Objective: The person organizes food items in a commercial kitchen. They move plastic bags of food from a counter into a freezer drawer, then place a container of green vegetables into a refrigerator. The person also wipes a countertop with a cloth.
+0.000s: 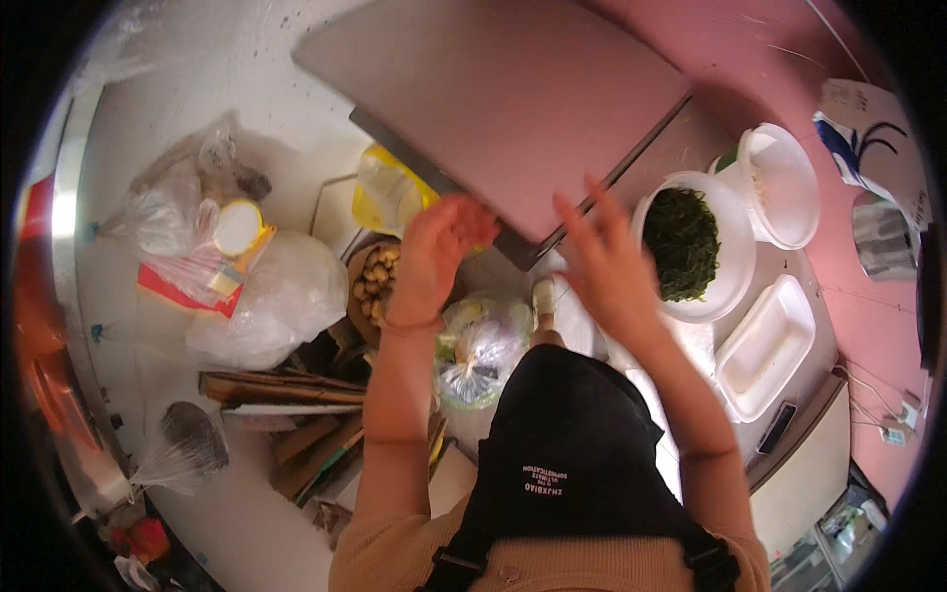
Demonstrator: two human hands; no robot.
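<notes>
Before me is a large flat board or tabletop (pixel 496 96), pale with a dark edge; one corner points toward me. My left hand (pixel 451 233) is over its near left edge, fingers loosely curled and blurred, with no object visible in them. Whether it touches the edge I cannot tell. By the near right edge, my right hand (pixel 607 255) has its fingers spread and holds nothing. Just right of that hand stands a white plastic tub (pixel 732 274) containing dark green shredded seaweed or a similar vegetable (pixel 682 244).
Another white tub (pixel 792 185) and a white foam tray (pixel 769 348) are at the right, with a phone (pixel 777 428) below. Potatoes (pixel 377 277), a bagged vegetable (pixel 481 348), plastic bags (pixel 288 303) and flattened cardboard (pixel 288 388) crowd the floor. A pink wall (pixel 821 296) borders the right.
</notes>
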